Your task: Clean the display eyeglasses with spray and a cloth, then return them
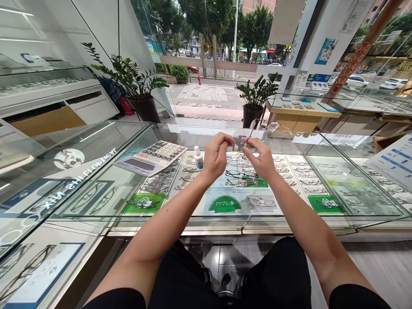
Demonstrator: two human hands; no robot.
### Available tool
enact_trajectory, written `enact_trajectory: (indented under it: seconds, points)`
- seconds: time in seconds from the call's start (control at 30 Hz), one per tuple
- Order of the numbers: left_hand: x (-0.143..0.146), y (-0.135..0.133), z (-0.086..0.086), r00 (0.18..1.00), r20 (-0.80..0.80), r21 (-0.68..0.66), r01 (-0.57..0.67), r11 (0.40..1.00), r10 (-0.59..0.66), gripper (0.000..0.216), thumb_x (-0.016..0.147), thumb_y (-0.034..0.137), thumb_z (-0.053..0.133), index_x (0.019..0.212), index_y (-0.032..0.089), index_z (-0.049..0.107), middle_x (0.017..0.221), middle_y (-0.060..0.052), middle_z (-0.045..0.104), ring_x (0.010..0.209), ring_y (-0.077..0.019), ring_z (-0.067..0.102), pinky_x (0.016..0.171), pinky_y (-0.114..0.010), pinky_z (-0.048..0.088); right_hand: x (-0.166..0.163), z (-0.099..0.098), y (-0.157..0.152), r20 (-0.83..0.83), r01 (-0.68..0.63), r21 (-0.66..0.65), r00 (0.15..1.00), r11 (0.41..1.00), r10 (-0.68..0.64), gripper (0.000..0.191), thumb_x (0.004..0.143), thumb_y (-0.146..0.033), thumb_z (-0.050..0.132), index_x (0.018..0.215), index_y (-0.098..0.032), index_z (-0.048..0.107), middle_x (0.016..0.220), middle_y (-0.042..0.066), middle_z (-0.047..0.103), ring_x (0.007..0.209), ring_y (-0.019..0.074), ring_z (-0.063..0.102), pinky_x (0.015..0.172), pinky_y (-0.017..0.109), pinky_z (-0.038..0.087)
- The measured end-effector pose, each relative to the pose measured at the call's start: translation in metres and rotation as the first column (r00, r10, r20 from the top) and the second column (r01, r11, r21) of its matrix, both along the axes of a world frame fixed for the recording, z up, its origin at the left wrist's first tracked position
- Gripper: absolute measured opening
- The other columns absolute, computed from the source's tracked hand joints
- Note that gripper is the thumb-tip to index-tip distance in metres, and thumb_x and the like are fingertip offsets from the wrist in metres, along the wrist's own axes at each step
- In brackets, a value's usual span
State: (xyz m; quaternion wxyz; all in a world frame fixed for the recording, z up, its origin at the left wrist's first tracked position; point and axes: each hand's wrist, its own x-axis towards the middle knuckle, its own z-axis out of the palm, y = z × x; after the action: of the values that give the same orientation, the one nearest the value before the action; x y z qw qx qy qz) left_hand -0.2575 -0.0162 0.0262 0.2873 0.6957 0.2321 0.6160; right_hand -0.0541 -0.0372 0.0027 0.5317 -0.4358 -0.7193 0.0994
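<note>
My right hand (259,158) is raised over the glass display counter, thumb and fingers pinched on a pair of glasses (252,130). Only a thin dark part of the glasses shows above the fingers; the rest is mostly hidden. A small white tag (273,126) appears just beyond that hand. Facing it, my left hand (216,155) has its fingers curled together at the same height, a small gap away. Whatever lies in those fingers, if anything, is hidden. Beside the left hand a small white spray bottle (198,158) stands upright on the glass.
A large calculator (151,158) lies on the counter (180,216) at the left. Rows of glasses (257,202) and green cards (224,204) show beneath the glass. A printed sheet (394,161) is at the right. Potted plants (252,107) stand beyond, before the window.
</note>
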Motion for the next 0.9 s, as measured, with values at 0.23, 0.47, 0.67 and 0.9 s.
enact_trajectory:
  seconds: [0.23, 0.47, 0.67, 0.9]
  points:
    - [-0.043, 0.030, 0.024, 0.989, 0.137, 0.038, 0.051, 0.998, -0.055, 0.053, 0.106, 0.077, 0.065, 0.090, 0.028, 0.054, 0.069, 0.002, 0.044, 0.057, -0.0151, 0.039, 0.054, -0.031, 0.036, 0.012, -0.002, 0.008, -0.021, 0.081, 0.000, 0.997, 0.997, -0.081, 0.062, 0.108, -0.076, 0.058, 0.140, -0.027, 0.081, 0.138, 0.015, 0.080, 0.126, 0.0338, 0.074, 0.116, 0.056, 0.063]
    - [-0.084, 0.067, 0.015, 0.937, 0.215, -0.049, -0.270, 0.962, 0.274, 0.072, 0.108, 0.084, 0.054, 0.068, 0.025, 0.045, 0.056, 0.005, 0.035, 0.049, -0.0120, 0.042, 0.056, -0.031, 0.039, 0.017, -0.006, 0.012, -0.001, 0.100, 0.007, 0.995, 0.995, -0.099, 0.064, 0.107, -0.078, 0.058, 0.140, -0.028, 0.081, 0.136, 0.015, 0.080, 0.128, 0.0349, 0.074, 0.115, 0.057, 0.063]
    - [-0.093, 0.044, -0.016, 0.910, 0.081, -0.130, -0.394, 0.910, 0.406, 0.053, 0.111, 0.066, 0.060, 0.081, 0.023, 0.060, 0.084, -0.006, 0.073, 0.079, -0.0181, 0.066, 0.079, -0.032, 0.051, 0.018, -0.009, 0.015, 0.015, 0.099, 0.040, 0.995, 0.994, -0.100, 0.061, 0.109, -0.074, 0.059, 0.139, -0.026, 0.081, 0.137, 0.017, 0.081, 0.129, 0.0353, 0.075, 0.113, 0.056, 0.064]
    - [-0.091, 0.021, -0.063, 0.858, -0.417, -0.368, -0.460, 0.808, 0.299, 0.053, 0.092, 0.045, 0.085, 0.134, 0.023, 0.062, 0.144, -0.016, 0.074, 0.130, -0.0349, 0.069, 0.109, -0.049, 0.053, 0.019, -0.018, 0.024, -0.016, 0.075, 0.110, 0.997, 0.991, -0.073, 0.060, 0.107, -0.075, 0.062, 0.135, -0.026, 0.083, 0.131, 0.015, 0.083, 0.122, 0.0342, 0.078, 0.107, 0.056, 0.067]
